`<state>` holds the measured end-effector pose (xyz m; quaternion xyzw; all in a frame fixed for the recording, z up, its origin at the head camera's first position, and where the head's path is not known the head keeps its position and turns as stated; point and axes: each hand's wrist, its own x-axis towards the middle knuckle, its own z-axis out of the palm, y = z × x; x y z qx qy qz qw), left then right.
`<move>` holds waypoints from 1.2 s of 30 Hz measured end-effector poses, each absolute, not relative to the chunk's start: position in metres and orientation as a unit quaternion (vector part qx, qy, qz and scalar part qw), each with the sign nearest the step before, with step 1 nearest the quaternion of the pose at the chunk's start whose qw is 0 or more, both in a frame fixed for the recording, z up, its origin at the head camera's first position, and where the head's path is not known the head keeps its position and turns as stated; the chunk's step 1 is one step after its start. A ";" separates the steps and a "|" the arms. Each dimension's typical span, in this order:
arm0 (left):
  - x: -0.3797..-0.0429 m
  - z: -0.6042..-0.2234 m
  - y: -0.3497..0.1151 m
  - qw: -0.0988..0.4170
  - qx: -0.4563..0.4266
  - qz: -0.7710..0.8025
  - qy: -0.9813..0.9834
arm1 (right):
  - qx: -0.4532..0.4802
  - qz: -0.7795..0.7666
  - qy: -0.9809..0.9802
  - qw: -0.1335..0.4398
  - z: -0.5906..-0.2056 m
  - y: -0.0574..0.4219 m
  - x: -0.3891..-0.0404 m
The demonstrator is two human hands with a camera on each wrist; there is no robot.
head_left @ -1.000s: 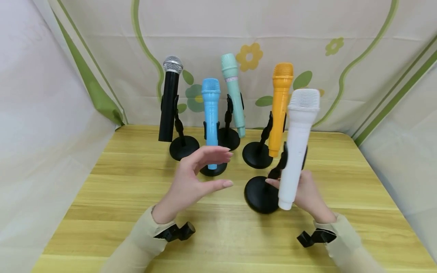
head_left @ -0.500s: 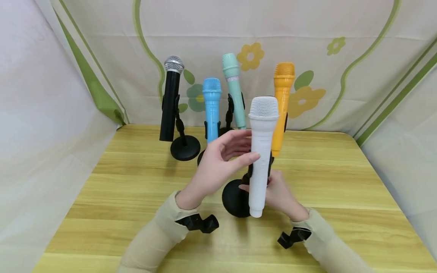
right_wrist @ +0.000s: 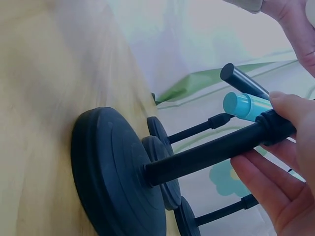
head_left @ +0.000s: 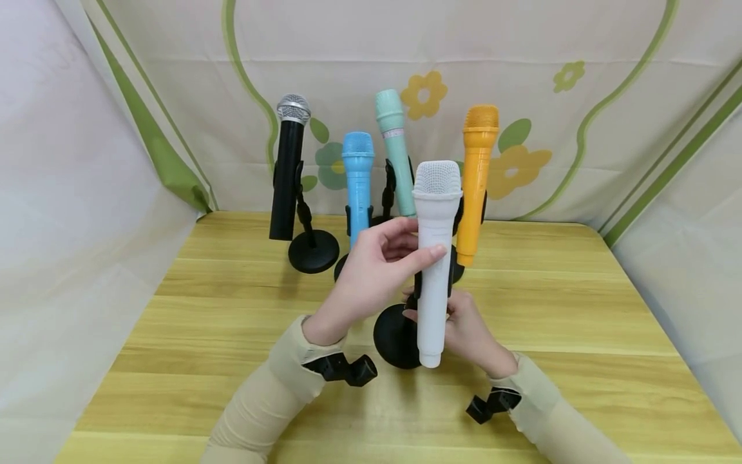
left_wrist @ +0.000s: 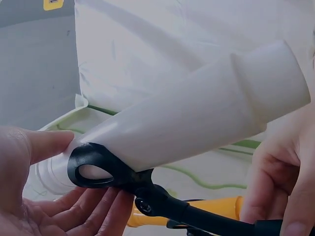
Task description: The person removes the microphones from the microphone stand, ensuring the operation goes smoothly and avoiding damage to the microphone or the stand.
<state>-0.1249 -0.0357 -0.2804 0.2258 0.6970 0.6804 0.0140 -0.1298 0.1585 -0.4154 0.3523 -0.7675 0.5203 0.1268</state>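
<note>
A white microphone (head_left: 431, 309) stands tilted in the clip (left_wrist: 129, 179) of a black desk stand (right_wrist: 206, 150), in front of the others. My left hand (head_left: 373, 274) pinches its body, thumb across the front and fingers behind. In the left wrist view those fingers lie under the microphone beside the clip. Lower down, my right hand (head_left: 474, 332) grips the upper pole of the stand, partly hidden behind the microphone in the head view. The stand's round base (head_left: 395, 336) is close over the wooden table (head_left: 556, 316).
Behind stand several microphones on black stands: a black one (head_left: 286, 174) with a silver head, a blue one (head_left: 359, 177), a mint green one (head_left: 399, 158) and an orange one (head_left: 478, 180) at right. A patterned cloth (head_left: 348, 38) hangs behind the table.
My right hand has brought the stand with the white microphone leftward to the table's middle. My left hand has moved right and gone from spread fingers to pinching the microphone.
</note>
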 end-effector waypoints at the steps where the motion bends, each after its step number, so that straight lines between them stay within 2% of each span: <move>1: -0.126 -0.280 -0.036 0.012 0.226 0.679 0.698 | 0.355 0.519 -0.766 0.131 -0.416 0.158 -0.130; 13: -0.142 -0.279 -0.036 0.058 0.187 0.706 0.680 | 0.364 0.510 -0.764 0.156 -0.420 0.157 -0.129; 23: -0.136 -0.282 -0.031 0.009 0.179 0.685 0.706 | 0.364 0.511 -0.764 0.151 -0.424 0.155 -0.128; 36: -0.143 -0.274 -0.031 0.006 0.173 0.689 0.703 | 0.367 0.509 -0.765 0.146 -0.422 0.154 -0.128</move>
